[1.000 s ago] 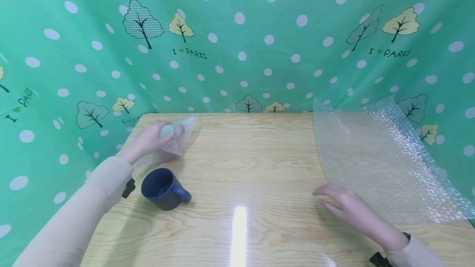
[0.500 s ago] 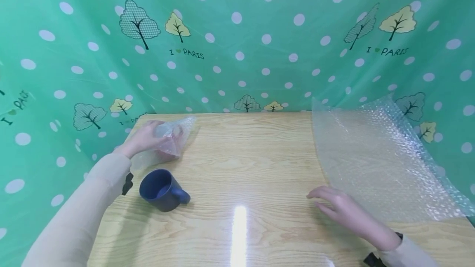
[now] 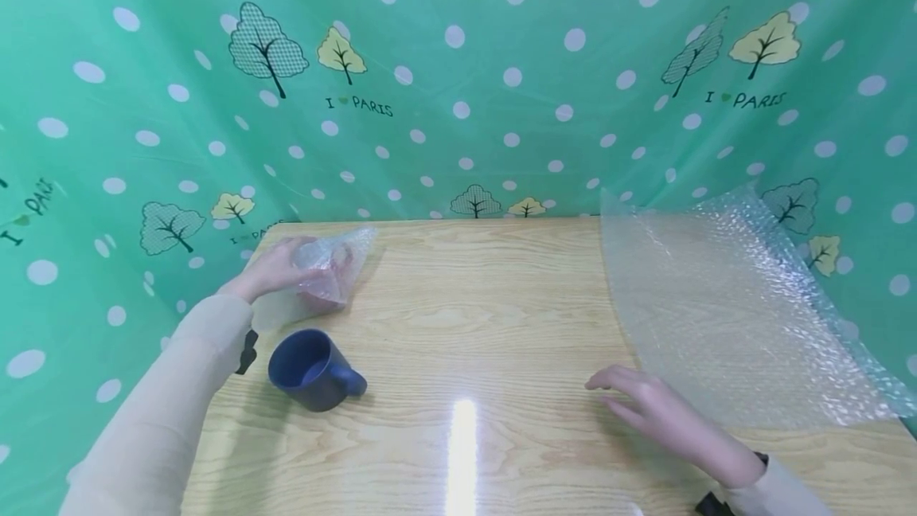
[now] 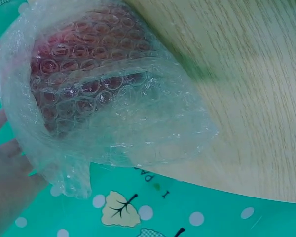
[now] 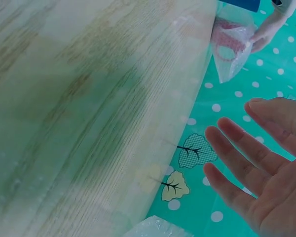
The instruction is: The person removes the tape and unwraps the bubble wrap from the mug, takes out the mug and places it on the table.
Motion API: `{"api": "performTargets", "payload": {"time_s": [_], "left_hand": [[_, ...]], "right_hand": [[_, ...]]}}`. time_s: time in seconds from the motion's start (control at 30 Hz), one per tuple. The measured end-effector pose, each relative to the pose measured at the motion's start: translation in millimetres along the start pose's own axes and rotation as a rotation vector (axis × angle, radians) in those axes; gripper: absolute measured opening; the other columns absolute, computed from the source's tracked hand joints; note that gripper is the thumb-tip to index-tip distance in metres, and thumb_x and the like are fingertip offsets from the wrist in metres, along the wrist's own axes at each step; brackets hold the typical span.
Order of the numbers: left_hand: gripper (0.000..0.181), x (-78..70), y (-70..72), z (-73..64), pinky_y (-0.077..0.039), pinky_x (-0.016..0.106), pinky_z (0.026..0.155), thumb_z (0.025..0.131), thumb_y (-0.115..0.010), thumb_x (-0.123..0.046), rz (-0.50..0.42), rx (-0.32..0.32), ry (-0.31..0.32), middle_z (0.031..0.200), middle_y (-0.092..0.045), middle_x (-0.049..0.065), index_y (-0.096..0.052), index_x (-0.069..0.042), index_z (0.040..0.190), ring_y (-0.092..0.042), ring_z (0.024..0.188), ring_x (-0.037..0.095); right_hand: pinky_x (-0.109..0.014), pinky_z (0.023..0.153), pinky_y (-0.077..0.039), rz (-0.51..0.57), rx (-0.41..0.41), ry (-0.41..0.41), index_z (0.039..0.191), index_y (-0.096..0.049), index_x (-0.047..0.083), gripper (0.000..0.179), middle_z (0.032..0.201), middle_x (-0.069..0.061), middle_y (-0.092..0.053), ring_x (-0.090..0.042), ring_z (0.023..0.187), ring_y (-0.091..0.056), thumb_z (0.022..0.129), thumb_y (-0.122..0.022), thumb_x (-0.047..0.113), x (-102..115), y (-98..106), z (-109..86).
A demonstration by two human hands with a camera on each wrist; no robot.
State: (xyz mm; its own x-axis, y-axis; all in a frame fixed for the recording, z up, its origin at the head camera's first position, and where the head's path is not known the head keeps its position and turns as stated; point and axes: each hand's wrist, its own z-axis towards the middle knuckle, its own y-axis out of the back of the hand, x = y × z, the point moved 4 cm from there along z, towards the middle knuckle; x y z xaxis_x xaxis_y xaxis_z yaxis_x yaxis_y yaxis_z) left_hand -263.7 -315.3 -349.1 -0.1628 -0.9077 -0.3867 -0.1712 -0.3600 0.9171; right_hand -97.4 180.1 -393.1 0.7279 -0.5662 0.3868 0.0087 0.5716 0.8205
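Green polka-dotted sheeting (image 3: 494,158) backs a pale wood-grain table (image 3: 473,317). At nine o'clock, the left hand (image 3: 275,269) grips a crinkled, clear-bubble-wrapped reddish bundle (image 4: 93,64); its slick, loose flap (image 4: 167,123) could slip under a light hold. If drawn back, the pale left sleeve (image 3: 172,388) might knock the cylindrical navy mug (image 3: 315,381) at eight. At four, the relaxed, unladen right hand (image 3: 659,416) is near a shiny, blistered bubble-wrap sheet (image 3: 723,317).

From my remote station I count one blue mug (image 3: 310,377), one bubble-wrapped bundle (image 3: 324,291), one loose bubble-wrap sheet (image 3: 723,317) and one wooden surface (image 3: 473,317).
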Motion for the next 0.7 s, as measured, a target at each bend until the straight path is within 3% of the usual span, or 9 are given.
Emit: {"api": "performTargets", "payload": {"time_s": [0.3, 0.7], "left_hand": [[0.080, -2.1, -0.5, 0.9, -0.026, 0.062, 0.094, 0.076, -0.067, -0.035, -0.060, 0.058, 0.007, 0.131, -0.030, 0.031, -0.026, 0.002, 0.135, -0.029, 0.118, 0.048], [0.086, 0.4, -3.7, 9.4, -0.027, 0.062, 0.093, 0.072, -0.070, -0.035, -0.006, 0.115, 0.016, 0.131, -0.025, 0.034, -0.024, 0.001, 0.135, -0.028, 0.116, 0.049]], "right_hand": [[-0.030, 0.068, -0.053, 0.002, 0.004, -0.009, 0.095, -0.061, 0.007, 0.029, 0.092, -0.001, -0.064, -0.018, 0.083, -0.061, 0.069, -0.067, -0.004, -0.4, -0.9, -1.3], [-0.029, 0.067, -0.053, 0.024, 0.010, -0.010, 0.094, -0.062, 0.006, 0.028, 0.091, -0.001, -0.064, -0.017, 0.082, -0.061, 0.069, -0.066, -0.005, -3.2, -2.4, -2.5]]}}
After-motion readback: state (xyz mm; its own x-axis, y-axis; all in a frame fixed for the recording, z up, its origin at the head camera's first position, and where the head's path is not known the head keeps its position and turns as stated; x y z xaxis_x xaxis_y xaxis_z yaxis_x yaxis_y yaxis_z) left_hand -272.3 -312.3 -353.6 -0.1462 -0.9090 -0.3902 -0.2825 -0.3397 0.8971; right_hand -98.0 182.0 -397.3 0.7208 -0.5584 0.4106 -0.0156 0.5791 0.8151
